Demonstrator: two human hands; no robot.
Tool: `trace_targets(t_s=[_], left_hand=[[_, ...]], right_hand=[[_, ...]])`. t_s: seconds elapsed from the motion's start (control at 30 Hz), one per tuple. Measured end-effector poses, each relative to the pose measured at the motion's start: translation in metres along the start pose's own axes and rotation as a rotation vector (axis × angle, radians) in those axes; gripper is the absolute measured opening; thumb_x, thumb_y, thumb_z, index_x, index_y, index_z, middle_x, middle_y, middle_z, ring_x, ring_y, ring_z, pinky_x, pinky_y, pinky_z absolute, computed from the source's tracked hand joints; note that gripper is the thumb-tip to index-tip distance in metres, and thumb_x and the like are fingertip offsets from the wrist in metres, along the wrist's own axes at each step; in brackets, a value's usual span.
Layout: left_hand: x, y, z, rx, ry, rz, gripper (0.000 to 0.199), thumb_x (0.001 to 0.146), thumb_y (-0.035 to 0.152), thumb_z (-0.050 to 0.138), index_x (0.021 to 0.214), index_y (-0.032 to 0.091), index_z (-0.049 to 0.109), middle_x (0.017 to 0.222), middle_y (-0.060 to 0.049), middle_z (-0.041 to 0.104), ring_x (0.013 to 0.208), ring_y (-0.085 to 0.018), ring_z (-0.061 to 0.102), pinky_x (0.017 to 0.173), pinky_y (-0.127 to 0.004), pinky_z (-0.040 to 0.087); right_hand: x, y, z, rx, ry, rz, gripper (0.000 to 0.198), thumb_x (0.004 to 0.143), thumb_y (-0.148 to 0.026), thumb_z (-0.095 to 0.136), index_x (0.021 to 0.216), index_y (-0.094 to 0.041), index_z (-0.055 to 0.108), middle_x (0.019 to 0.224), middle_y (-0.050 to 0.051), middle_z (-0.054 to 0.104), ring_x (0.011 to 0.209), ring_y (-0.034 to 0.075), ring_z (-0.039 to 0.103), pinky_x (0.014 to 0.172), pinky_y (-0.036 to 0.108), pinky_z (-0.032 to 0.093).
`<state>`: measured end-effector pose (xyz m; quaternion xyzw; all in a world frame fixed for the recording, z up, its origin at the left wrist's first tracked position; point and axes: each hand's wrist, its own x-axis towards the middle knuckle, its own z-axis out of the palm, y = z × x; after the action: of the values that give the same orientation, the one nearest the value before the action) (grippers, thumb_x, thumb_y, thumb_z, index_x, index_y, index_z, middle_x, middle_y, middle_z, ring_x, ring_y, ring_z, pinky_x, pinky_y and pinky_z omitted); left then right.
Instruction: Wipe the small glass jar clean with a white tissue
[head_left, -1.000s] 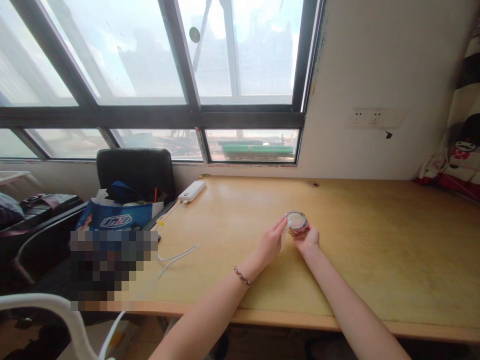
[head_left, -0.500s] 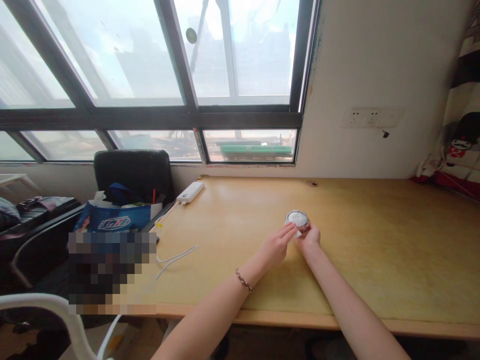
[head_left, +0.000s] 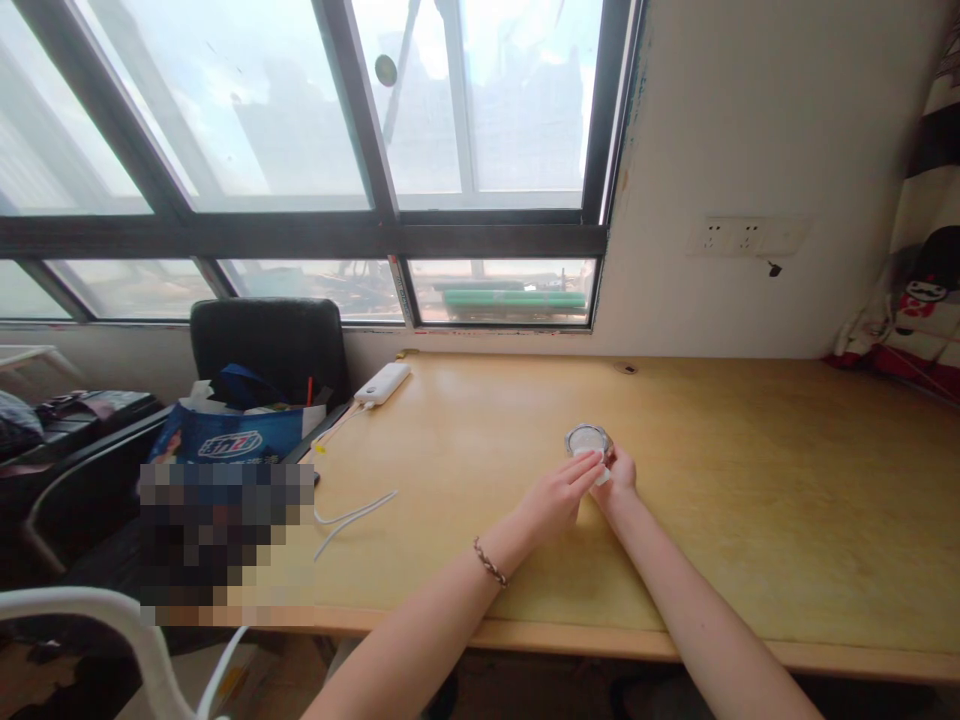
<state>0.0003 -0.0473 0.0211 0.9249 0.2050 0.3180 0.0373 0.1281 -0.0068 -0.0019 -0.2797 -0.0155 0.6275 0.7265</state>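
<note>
Above the wooden desk, my right hand (head_left: 621,480) grips a small round object (head_left: 587,437) with a silver rim and a pale, shiny face; its exact kind is unclear. The fingers are wrapped round its right and lower side, partly hidden. My left hand (head_left: 556,492) lies across the lower part of that face, its fingers together and nearly straight. Under those fingertips is a piece of white tissue (head_left: 603,477), pressed against the object, with one corner sticking out below. A braided bracelet (head_left: 490,563) circles my left wrist.
On the wooden desk (head_left: 750,520), a white power bank (head_left: 383,384) with a cable lies at the far left edge. A loose white cable (head_left: 356,512) lies left of my arms. A blue bag (head_left: 232,432) sits on a black chair (head_left: 268,345) beside the desk.
My left fingers and the tissue have slid slightly right and down over the round object's face. The object has shifted a little left, showing more of its silver rim.
</note>
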Motion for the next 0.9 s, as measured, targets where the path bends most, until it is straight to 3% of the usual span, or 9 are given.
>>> trace_targets(t_s=[0.17,0.33,0.4,0.53,0.7,0.9], left_hand=[[0.001,-0.002,0.001,0.047,-0.012,0.027,0.053,0.071,0.003,0.034,0.123,0.007,0.033,0.131,-0.014,0.034,0.125,-0.02,0.021,0.101,-0.038,0.031],[0.005,-0.001,-0.003,0.106,0.059,-0.073,0.043,0.078,0.007,0.034,0.121,0.01,0.037,0.128,-0.013,0.039,0.123,-0.019,0.027,0.101,-0.039,0.031],[0.006,-0.001,-0.007,0.118,0.102,-0.134,0.039,0.081,0.011,0.034,0.12,0.012,0.039,0.126,-0.012,0.042,0.121,-0.018,0.031,0.1,-0.038,0.032],[0.005,-0.007,-0.011,0.127,0.194,-0.257,0.035,0.082,0.014,0.036,0.116,0.014,0.043,0.12,-0.011,0.048,0.116,-0.018,0.04,0.097,-0.036,0.036],[-0.001,-0.015,-0.008,0.027,0.253,-0.407,0.038,0.081,0.011,0.035,0.117,0.017,0.043,0.119,-0.008,0.049,0.11,-0.017,0.046,0.093,-0.033,0.04],[0.0,-0.015,-0.008,-0.19,0.368,-0.537,0.035,0.078,0.01,0.04,0.11,0.019,0.05,0.11,-0.005,0.056,0.099,-0.017,0.053,0.086,-0.032,0.045]], right_hand=[[-0.006,0.011,-0.003,-0.072,-0.062,0.131,0.023,0.078,-0.023,0.041,0.057,-0.017,0.049,0.051,0.0,0.057,0.047,0.009,0.055,0.048,0.018,0.048],[-0.012,0.018,0.0,-0.099,-0.175,0.106,0.018,0.078,-0.022,0.043,0.068,-0.015,0.056,0.065,0.002,0.063,0.063,0.01,0.06,0.062,0.017,0.05],[-0.015,0.019,0.003,-0.13,-0.194,0.127,0.017,0.078,-0.022,0.044,0.07,-0.014,0.057,0.069,0.003,0.064,0.063,0.01,0.061,0.058,0.018,0.05],[-0.021,0.017,0.008,-0.2,-0.194,0.12,0.013,0.075,-0.023,0.05,0.068,-0.015,0.057,0.059,-0.001,0.062,0.048,0.01,0.056,0.044,0.018,0.045],[-0.024,0.017,0.011,-0.23,-0.193,0.095,0.016,0.075,-0.021,0.046,0.07,-0.013,0.058,0.063,0.002,0.064,0.055,0.013,0.059,0.052,0.022,0.047],[-0.028,0.013,0.015,-0.217,-0.113,0.049,0.018,0.076,-0.019,0.045,0.061,-0.015,0.055,0.052,-0.002,0.059,0.045,0.01,0.053,0.045,0.02,0.043]])
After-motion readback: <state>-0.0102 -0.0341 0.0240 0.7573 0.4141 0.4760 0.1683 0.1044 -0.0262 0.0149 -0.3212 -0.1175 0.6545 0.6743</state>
